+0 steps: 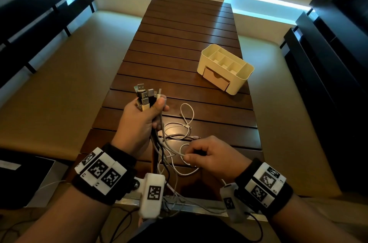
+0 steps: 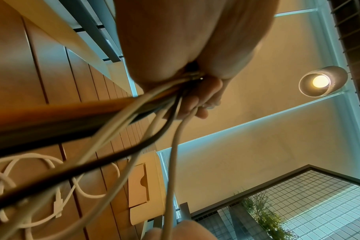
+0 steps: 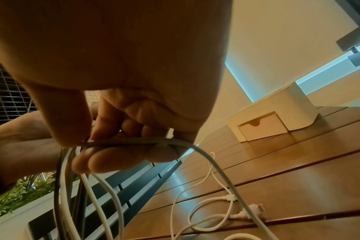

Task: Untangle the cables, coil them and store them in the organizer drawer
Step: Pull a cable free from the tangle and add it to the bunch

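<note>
Gripping bundle of cables [image 1: 157, 143] in our left hand [image 1: 139, 121], fist raised above slatted table [image 1: 179, 43], thumb up, USB plugs [image 1: 144, 94] fanning out over knuckles. Our right hand [image 1: 209, 155] lower, near table edge, palm down, thumb and forefinger pinching one white cable [image 3: 121, 141]. Loose cable ends trail across slats between hands. Organizer [image 1: 226, 68] stands farther off to right, drawer [image 1: 216, 78] slightly open.

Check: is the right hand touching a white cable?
Touching. The right wrist view shows the right hand pinching the white cable between thumb and fingers.
</note>
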A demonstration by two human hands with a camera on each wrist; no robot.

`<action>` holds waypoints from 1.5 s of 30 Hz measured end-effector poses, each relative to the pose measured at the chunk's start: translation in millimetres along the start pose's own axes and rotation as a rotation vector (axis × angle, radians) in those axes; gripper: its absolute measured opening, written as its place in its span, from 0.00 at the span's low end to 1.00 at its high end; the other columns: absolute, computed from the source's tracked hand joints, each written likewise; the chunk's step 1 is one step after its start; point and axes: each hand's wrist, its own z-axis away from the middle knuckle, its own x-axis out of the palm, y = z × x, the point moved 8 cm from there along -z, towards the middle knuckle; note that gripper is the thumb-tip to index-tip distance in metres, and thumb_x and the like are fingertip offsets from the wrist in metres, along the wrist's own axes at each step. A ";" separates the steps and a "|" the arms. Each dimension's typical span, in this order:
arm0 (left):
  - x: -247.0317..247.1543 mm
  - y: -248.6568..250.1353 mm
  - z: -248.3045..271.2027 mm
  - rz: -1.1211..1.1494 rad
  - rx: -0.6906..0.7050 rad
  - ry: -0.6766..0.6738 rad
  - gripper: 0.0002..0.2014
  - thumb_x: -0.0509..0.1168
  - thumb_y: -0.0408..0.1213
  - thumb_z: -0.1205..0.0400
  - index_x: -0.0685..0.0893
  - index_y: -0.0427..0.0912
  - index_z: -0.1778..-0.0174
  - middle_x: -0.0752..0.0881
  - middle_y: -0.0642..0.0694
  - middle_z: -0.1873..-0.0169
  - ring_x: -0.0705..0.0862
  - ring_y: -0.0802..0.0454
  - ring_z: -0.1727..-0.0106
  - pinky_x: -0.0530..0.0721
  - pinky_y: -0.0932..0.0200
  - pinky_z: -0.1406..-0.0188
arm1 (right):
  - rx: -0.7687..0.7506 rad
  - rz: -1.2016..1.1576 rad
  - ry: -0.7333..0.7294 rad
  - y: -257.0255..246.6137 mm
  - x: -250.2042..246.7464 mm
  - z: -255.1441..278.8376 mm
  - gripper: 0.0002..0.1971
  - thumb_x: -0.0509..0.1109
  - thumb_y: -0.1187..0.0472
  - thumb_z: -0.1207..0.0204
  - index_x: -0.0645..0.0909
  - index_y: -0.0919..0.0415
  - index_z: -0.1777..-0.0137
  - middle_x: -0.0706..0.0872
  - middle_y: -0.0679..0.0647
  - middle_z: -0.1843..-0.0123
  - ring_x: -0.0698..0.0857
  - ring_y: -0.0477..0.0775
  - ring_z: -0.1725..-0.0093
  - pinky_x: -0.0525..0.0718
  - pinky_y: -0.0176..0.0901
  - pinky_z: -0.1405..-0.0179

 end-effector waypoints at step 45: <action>-15.6 22.2 -9.5 0.300 0.022 -0.129 0.14 0.74 0.46 0.25 0.78 0.44 0.53 0.69 0.55 0.74 0.65 0.61 0.79 0.68 0.68 0.82 | 0.193 -0.152 0.333 62.4 -64.1 29.0 0.08 0.68 0.53 0.17 0.85 0.50 0.57 0.83 0.43 0.66 0.81 0.43 0.65 0.81 0.44 0.58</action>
